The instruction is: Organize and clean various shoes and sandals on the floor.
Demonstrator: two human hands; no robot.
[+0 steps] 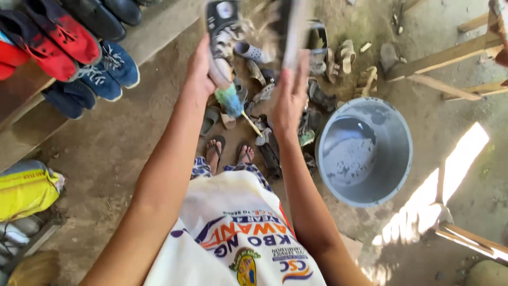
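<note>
The person stood in flip-flops on a dirt floor, both arms stretched forward and raised. The left hand [198, 66] was closed around a black-and-white sneaker [222, 37], held sole-side toward the camera with its toe pointing down. The right hand [290, 95] gripped a second dark shoe [293, 32], which was blurred, so its details could not be made out. The two shoes were held near each other but apart, above a heap of worn sandals and slippers [317, 74] scattered on the ground. A turquoise brush with a yellow handle [233, 103] lay among that heap, just below the sneaker. To the right of the feet sat a grey plastic basin [394, 175], well apart from both hands. On the left, a wooden shelf [26, 90] carried red shoes [50, 37] and blue shoes [100, 71] in a row.
</note>
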